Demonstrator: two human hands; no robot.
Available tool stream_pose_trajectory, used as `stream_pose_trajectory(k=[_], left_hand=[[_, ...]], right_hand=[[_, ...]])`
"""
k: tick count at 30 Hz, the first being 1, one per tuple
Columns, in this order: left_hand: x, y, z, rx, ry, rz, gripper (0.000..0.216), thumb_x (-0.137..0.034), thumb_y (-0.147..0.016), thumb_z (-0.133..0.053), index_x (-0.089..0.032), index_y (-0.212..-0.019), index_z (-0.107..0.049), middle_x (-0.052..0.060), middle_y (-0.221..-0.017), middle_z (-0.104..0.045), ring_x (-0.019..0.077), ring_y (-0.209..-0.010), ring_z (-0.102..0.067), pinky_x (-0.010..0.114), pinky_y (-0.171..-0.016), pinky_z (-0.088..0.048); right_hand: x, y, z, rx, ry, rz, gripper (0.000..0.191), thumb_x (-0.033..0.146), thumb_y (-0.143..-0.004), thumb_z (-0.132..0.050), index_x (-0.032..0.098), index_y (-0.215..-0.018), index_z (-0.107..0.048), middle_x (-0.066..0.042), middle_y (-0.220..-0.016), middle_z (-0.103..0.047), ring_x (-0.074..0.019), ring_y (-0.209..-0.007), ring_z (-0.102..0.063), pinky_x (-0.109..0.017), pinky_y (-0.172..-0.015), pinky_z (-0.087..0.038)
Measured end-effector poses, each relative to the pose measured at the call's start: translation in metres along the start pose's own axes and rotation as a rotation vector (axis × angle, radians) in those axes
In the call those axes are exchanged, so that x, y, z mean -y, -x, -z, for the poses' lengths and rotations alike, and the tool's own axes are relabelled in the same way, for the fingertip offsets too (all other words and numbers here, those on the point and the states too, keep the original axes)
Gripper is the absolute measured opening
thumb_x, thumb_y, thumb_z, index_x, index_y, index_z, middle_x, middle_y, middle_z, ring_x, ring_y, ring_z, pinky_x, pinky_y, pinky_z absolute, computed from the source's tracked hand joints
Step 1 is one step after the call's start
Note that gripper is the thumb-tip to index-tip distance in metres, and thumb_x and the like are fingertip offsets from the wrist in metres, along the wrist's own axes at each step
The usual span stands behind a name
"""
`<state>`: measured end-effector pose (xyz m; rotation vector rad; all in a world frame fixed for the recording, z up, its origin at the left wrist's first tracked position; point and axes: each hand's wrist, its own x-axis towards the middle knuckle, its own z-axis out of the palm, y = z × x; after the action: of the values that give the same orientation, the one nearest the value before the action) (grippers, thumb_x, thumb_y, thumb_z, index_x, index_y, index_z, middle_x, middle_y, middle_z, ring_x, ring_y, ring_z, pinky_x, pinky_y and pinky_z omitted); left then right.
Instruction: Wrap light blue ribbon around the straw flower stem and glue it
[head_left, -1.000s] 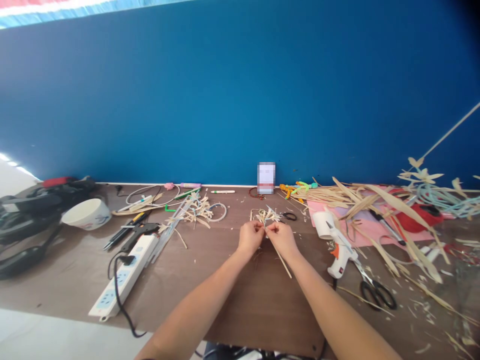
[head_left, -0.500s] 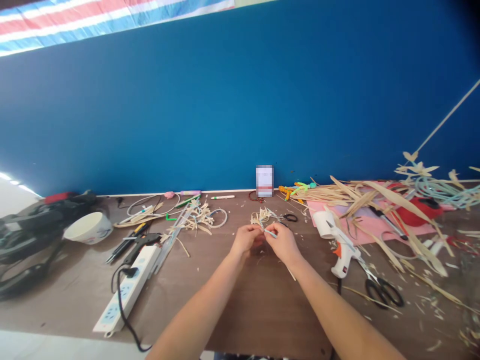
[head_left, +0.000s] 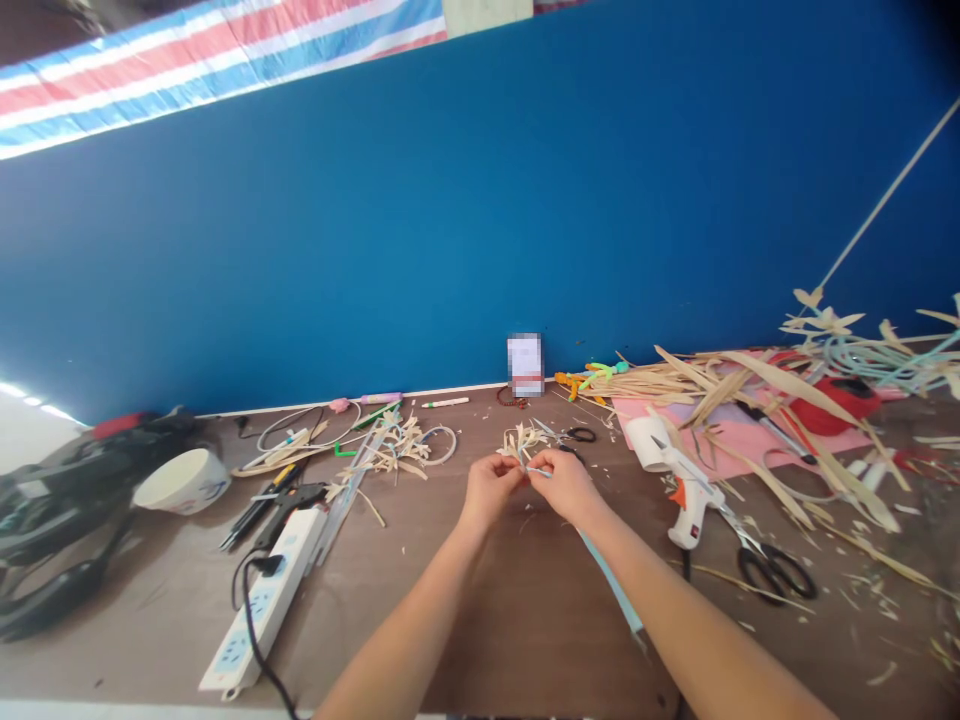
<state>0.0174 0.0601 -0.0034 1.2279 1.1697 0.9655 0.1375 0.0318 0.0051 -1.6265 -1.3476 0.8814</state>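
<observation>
My left hand (head_left: 489, 488) and my right hand (head_left: 568, 485) meet over the middle of the brown table (head_left: 480, 610), both closed in a pinch. Between the fingertips is a thin pale blue strip (head_left: 609, 585) that runs back under my right forearm toward the table's front edge. A small bundle of straw-coloured leaf pieces (head_left: 525, 440) lies just beyond the fingers. Which hand holds the strip's end more firmly is hidden by the fingers.
A white glue gun (head_left: 686, 500) and black-handled scissors (head_left: 772, 570) lie to the right, beside a pink mat (head_left: 720, 445) heaped with dried leaf strips. To the left are a white power strip (head_left: 266, 600), pliers, cables and a white bowl (head_left: 182, 480). A blue wall stands behind.
The view has tilted upward. My hands stay together, and a pale blue strip now shows trailing under my right forearm where a straw-coloured sliver was before.
</observation>
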Motion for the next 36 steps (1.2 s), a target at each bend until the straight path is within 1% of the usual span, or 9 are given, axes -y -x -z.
stream_pose_trajectory(k=[3,8,13,16,20,23,29,32,36], left_hand=[[0.001,0.002,0.001,0.025,-0.092,-0.091,0.007,-0.019,-0.057,-0.057,-0.013,-0.06,-0.057,0.001,-0.052,-0.06,0.0128,-0.052,-0.057,0.021,-0.051,-0.041],[0.001,0.006,-0.002,0.016,-0.26,-0.212,0.007,-0.019,-0.061,-0.052,-0.014,-0.061,-0.057,0.001,-0.055,-0.06,0.0134,-0.053,-0.058,0.022,-0.052,-0.042],[0.0,0.008,-0.006,-0.039,-0.424,-0.297,0.008,-0.016,-0.062,-0.049,-0.014,-0.062,-0.058,0.001,-0.057,-0.06,0.0114,-0.052,-0.054,0.02,-0.052,-0.039],[0.001,0.008,-0.007,-0.047,-0.489,-0.321,0.009,-0.015,-0.062,-0.049,-0.014,-0.062,-0.058,0.001,-0.055,-0.059,0.0107,-0.051,-0.052,0.02,-0.051,-0.037],[0.003,0.007,-0.007,-0.06,-0.533,-0.334,0.01,-0.014,-0.062,-0.048,-0.015,-0.061,-0.058,0.0,-0.054,-0.058,0.0105,-0.05,-0.051,0.02,-0.051,-0.036],[0.006,0.005,-0.005,-0.083,-0.542,-0.329,0.01,-0.014,-0.061,-0.048,-0.015,-0.061,-0.059,0.0,-0.055,-0.058,0.0108,-0.051,-0.051,0.02,-0.052,-0.036],[0.01,0.002,-0.003,-0.094,-0.461,-0.269,0.009,-0.015,-0.061,-0.051,-0.016,-0.063,-0.059,0.0,-0.057,-0.06,0.012,-0.055,-0.053,0.022,-0.057,-0.038],[0.011,0.0,-0.003,-0.068,-0.362,-0.191,0.007,-0.016,-0.06,-0.052,-0.015,-0.062,-0.059,0.001,-0.057,-0.059,0.0126,-0.056,-0.055,0.022,-0.056,-0.04],[0.01,-0.004,0.0,0.014,-0.193,-0.028,0.007,-0.019,-0.061,-0.053,-0.014,-0.063,-0.057,0.001,-0.054,-0.06,0.0141,-0.053,-0.058,0.023,-0.049,-0.043]], right_hand=[[-0.002,-0.003,0.003,0.087,-0.131,-0.084,0.006,0.019,-0.062,-0.052,0.016,-0.058,-0.056,0.004,-0.047,-0.047,-0.0084,-0.044,-0.04,-0.02,-0.045,-0.028],[-0.002,-0.003,0.006,0.177,-0.299,-0.27,0.005,0.02,-0.064,-0.051,0.016,-0.06,-0.05,0.011,-0.033,-0.026,-0.0045,-0.03,-0.02,-0.019,-0.035,-0.014],[-0.005,-0.002,0.001,0.154,-0.404,-0.349,0.008,0.018,-0.065,-0.051,0.018,-0.06,-0.045,0.013,-0.032,-0.023,-0.0033,-0.029,-0.017,-0.018,-0.033,-0.01],[-0.008,-0.001,-0.002,0.126,-0.427,-0.352,0.009,0.017,-0.065,-0.05,0.018,-0.059,-0.044,0.013,-0.03,-0.022,-0.0034,-0.028,-0.017,-0.018,-0.033,-0.01],[-0.012,0.001,-0.007,0.084,-0.428,-0.317,0.006,0.016,-0.064,-0.051,0.016,-0.059,-0.048,0.013,-0.03,-0.024,-0.0033,-0.029,-0.018,-0.019,-0.034,-0.013],[-0.012,0.001,-0.01,0.053,-0.416,-0.281,0.003,0.017,-0.062,-0.053,0.014,-0.061,-0.053,0.012,-0.031,-0.026,-0.0031,-0.03,-0.02,-0.019,-0.036,-0.017],[-0.012,0.002,-0.014,0.021,-0.381,-0.222,0.009,0.019,-0.063,-0.052,0.013,-0.062,-0.058,0.008,-0.036,-0.037,-0.0053,-0.034,-0.029,-0.02,-0.04,-0.024],[-0.013,0.004,-0.013,0.018,-0.357,-0.183,0.01,0.02,-0.063,-0.051,0.014,-0.062,-0.059,0.006,-0.041,-0.045,-0.0073,-0.039,-0.037,-0.02,-0.043,-0.028],[-0.014,0.007,-0.01,0.019,-0.308,-0.121,0.013,0.017,-0.061,-0.051,0.015,-0.067,-0.063,0.004,-0.048,-0.051,-0.0095,-0.047,-0.044,-0.02,-0.047,-0.032]])
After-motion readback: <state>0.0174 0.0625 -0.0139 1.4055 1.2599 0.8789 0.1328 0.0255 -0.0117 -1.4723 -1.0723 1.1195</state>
